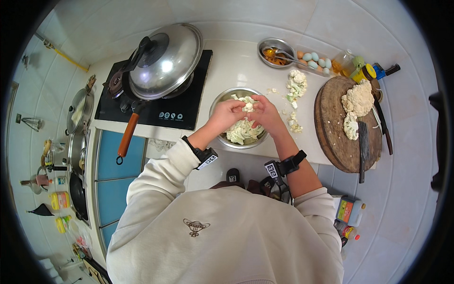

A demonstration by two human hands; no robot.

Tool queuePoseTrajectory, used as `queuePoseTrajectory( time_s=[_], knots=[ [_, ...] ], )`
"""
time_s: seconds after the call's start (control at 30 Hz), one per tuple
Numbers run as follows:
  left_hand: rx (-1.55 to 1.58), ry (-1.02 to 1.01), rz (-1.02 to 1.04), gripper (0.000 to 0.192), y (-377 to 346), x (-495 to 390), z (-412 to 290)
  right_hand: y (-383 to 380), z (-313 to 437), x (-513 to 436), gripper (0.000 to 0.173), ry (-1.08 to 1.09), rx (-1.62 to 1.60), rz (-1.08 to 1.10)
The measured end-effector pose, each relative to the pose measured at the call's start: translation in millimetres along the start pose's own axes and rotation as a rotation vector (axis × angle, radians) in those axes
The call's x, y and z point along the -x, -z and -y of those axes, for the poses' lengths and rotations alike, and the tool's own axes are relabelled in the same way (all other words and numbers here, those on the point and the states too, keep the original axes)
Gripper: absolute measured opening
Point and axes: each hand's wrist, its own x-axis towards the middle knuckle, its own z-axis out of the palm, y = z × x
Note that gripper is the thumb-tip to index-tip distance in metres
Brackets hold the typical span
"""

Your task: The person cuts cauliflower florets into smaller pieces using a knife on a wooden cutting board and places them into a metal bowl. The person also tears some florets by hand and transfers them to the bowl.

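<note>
Both hands are above a round stainless steel bowl (231,143) that holds many pale cauliflower pieces (244,130). Between my left hand (227,113) and my right hand (264,114) is a small cauliflower floret (248,106), gripped by the fingertips of both. To the right of the bowl, a cauliflower chunk (297,84) and smaller cut bits (293,123) lie on the countertop. Farther right, a large cauliflower head (358,98) and a smaller floret (351,126) rest on a thick round wooden chopping board (331,124).
A lidded wok (166,67) stands on the black gas hob (177,115), its wooden handle (127,136) jutting past the counter edge. A cleaver (364,142) lies on the board. Behind are a metal bowl with a spoon (277,46), eggs (314,58) and bottles (342,62).
</note>
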Motion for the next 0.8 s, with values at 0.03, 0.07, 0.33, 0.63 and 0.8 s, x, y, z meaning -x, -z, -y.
queuePoseTrajectory(
  time_s=[0.03,0.07,0.33,0.63,0.8],
  knots=[
    [0.076,0.039,-0.014,0.019,0.9,0.2,0.3,2.0,-0.8,-0.9,0.053,0.003,0.071,0.001],
    [0.149,0.094,-0.015,0.016,2.7,1.2,0.3,2.8,-1.9,-2.1,0.054,0.005,0.154,-0.001],
    [-0.189,0.205,0.066,0.024,21.9,-1.4,-14.9,-2.1,-7.2,4.9,0.045,0.001,0.307,0.018],
    [-0.793,0.027,-0.08,0.039,13.9,-25.4,-30.6,108.8,-9.9,61.0,0.026,-0.109,0.318,-0.15],
    [-0.787,-0.085,0.081,0.024,-52.1,-48.6,-43.4,215.3,-0.5,135.4,0.022,-0.074,0.511,-0.559]
  ],
)
